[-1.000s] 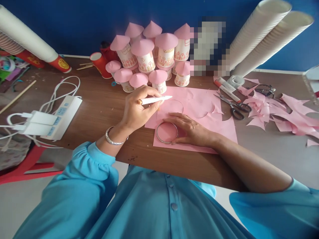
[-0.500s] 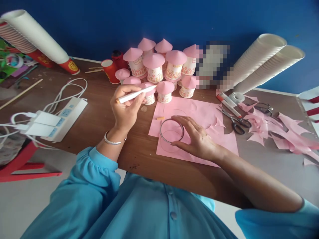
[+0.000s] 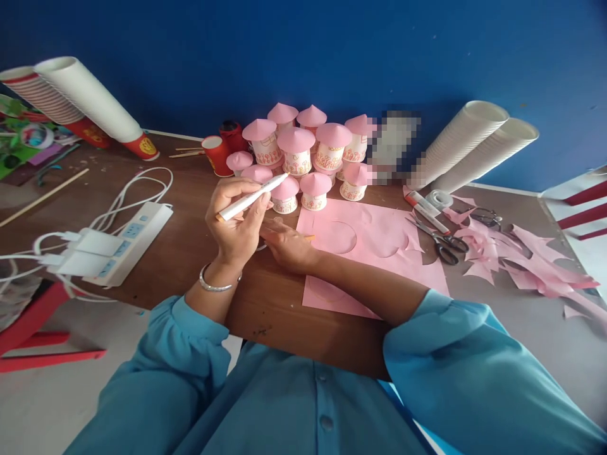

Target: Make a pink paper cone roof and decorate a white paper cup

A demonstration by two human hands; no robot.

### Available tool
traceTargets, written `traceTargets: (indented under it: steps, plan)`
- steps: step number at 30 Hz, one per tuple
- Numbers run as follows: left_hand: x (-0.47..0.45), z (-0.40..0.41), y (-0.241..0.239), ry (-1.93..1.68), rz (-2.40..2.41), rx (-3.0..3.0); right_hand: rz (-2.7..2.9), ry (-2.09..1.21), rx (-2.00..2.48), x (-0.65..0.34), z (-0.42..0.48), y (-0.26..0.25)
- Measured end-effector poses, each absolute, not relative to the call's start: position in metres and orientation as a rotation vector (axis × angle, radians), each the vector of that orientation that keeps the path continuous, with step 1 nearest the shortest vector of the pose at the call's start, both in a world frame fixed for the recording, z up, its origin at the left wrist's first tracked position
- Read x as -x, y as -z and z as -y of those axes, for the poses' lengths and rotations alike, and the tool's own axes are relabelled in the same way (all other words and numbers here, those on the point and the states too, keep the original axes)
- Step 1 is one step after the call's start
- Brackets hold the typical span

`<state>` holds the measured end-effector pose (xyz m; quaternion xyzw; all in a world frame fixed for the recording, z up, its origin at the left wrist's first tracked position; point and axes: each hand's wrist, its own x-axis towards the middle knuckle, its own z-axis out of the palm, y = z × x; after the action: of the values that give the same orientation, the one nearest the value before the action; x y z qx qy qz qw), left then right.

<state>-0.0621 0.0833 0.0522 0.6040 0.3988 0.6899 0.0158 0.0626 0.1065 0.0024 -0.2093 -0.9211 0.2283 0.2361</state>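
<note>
My left hand (image 3: 237, 218) grips a white marker (image 3: 251, 198), its uncapped tip pointing up and away toward the paper cup houses. Just right of it, low over the brown table, my right hand (image 3: 289, 246) has its fingers partly hidden behind the left. A pale edge of the thin round ring (image 3: 261, 247) shows by its fingertips. The small orange marker cap (image 3: 310, 237) lies at the left edge of the pink paper (image 3: 379, 278), beside my right hand. Drawn circles mark the paper. Several cup houses (image 3: 296, 161) with pink cone roofs stand behind my hands.
Black scissors (image 3: 446, 249), a glue stick (image 3: 429, 212), a tape roll (image 3: 440, 200) and pink scraps (image 3: 507, 253) lie right. White cup stacks (image 3: 459, 142) lean at the back right. A power strip (image 3: 137, 243) with cables and a red cup (image 3: 217, 155) are left.
My right hand has moved left with the ring, off the pink paper to beside my left hand. The marker stays in my left hand. The view has tilted slightly upward.
</note>
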Motion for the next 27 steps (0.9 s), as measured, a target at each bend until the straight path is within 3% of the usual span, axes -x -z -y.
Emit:
traceTargets:
  steps: [6,16,21,25,27]
  plan:
    - [0.055,-0.078,-0.048,-2.036,-1.242,-1.85,2.632,-0.39,0.907,-0.127,-0.106,-0.021]
    - [0.031,-0.079,-0.037,-1.695,-1.059,-1.285,2.36,-0.608,1.057,-0.16,-0.102,-0.021]
    - [0.026,-0.08,-0.036,-1.549,-0.977,-1.04,2.021,-0.932,1.027,-0.197,-0.104,-0.026]
    - [0.019,-0.076,-0.033,-1.432,-1.018,-1.021,1.226,-1.626,0.937,-0.213,-0.102,-0.025]
    - [0.018,-0.076,-0.03,-1.408,-1.027,-1.023,1.032,-1.767,0.905,-0.214,-0.1,-0.024]
